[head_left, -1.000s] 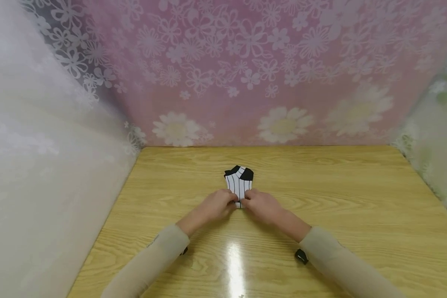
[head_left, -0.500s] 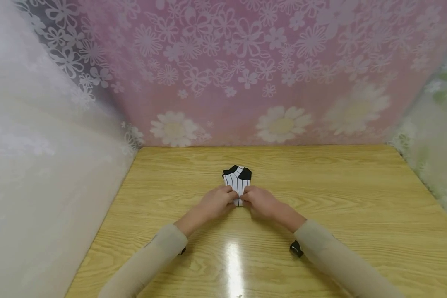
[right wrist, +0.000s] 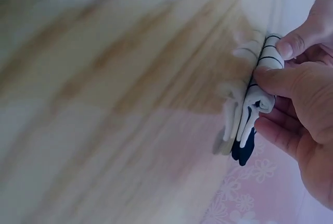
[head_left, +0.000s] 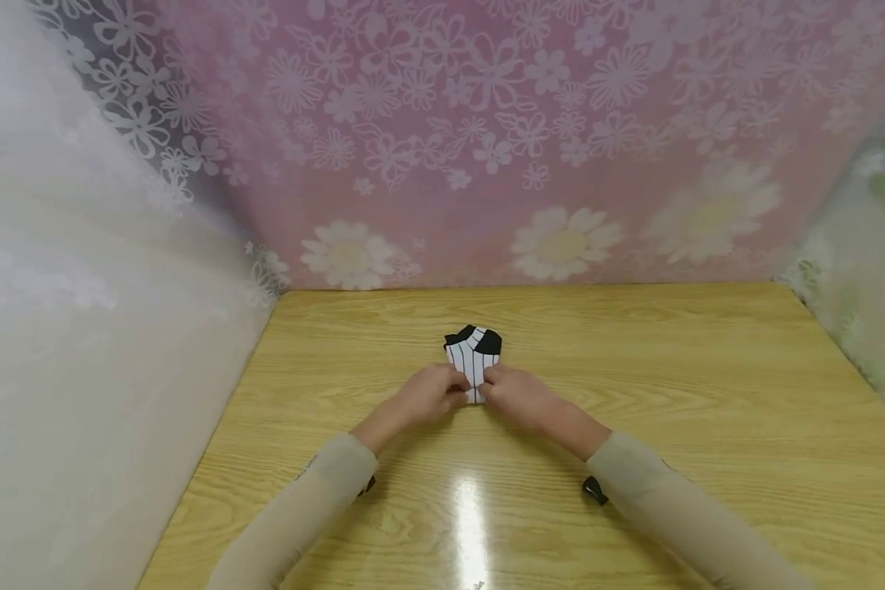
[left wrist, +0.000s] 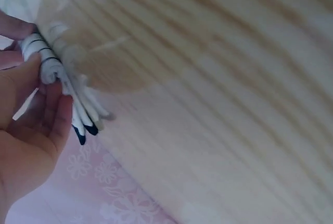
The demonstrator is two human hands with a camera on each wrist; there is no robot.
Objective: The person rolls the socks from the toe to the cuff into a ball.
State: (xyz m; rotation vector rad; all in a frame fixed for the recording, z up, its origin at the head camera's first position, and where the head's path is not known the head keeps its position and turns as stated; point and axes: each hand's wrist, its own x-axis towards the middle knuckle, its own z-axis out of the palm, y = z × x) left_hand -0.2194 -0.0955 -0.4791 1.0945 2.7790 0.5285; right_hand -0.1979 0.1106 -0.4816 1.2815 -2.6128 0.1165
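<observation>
A pair of white ankle socks [head_left: 474, 360] with thin dark stripes and black heels and cuffs lies stacked on the table. The near end is rolled up, and the rolled part of the socks [left wrist: 50, 65] shows its spiral edge in the left wrist view. My left hand [head_left: 431, 392] pinches the left end of this roll between thumb and fingers. At the other end, my right hand [head_left: 519, 397] grips the roll the same way; the right wrist view shows the thumb [right wrist: 278, 81] on top. The flat heel ends point away from me.
The glossy wooden table [head_left: 671, 369] reflects a light near its front. Behind it hangs a pink flowered curtain [head_left: 442, 229], and a pale sheet [head_left: 103, 369] borders the left side. A small black device [head_left: 594, 490] sits under the right sleeve.
Both hands have moved slightly away from me along the socks. The near end of the socks has been rolled a little further, so the flat part looks shorter.
</observation>
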